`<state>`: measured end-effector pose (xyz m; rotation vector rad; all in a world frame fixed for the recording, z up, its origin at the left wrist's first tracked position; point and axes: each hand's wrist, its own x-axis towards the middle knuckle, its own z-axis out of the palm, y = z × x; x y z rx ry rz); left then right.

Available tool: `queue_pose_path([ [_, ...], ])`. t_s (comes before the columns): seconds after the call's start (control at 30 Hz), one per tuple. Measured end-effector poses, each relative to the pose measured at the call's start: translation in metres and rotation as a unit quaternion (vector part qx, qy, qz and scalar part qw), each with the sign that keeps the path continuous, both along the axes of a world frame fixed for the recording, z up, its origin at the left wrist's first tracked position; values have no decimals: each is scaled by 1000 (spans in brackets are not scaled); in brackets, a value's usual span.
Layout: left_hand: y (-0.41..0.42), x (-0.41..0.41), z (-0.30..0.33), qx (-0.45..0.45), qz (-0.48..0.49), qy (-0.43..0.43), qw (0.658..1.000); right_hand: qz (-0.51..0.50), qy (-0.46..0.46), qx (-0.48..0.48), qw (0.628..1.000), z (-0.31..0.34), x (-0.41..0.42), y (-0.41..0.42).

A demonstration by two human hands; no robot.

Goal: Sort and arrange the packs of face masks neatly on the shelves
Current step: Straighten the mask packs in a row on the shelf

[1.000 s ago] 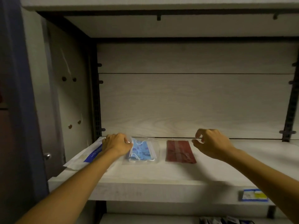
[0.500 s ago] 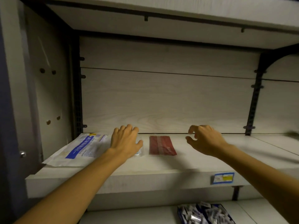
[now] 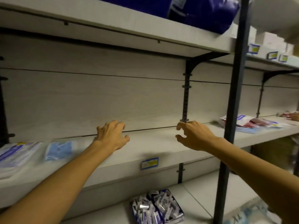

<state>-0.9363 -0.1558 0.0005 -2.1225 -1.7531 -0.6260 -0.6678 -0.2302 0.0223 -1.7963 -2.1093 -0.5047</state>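
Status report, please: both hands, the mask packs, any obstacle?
Left hand and right hand both free, no grip, above the shelf. Blue mask pack lies flat at left; unsorted packs at right, behind the dark post.

the shelf (image 3: 161, 143) is pale grey-white with a faint wood grain, as is the back panel (image 3: 113, 97). the brackets (image 3: 186, 97) and upright post (image 3: 234, 94) are black. one mask pack (image 3: 59, 149) shows light blue with darker blue marks; the pack beside it (image 3: 14, 154) is white with a blue band. the price label (image 3: 149, 163) is blue-edged, white and yellow. the far pile of packs (image 3: 254, 124) mixes dark red, white and blue. the bag on top (image 3: 202, 10) is deep blue.
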Motion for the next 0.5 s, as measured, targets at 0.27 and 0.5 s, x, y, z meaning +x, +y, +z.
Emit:
queue_pose_path([
  [0.27,-49,160,-13,-11,-99,24,995,-54,9,-33,998,-6,138,-71],
  [0.5,-97,280,-26,-33,-167,38,985,-72,-12,-29,997,-35,238,-115],
])
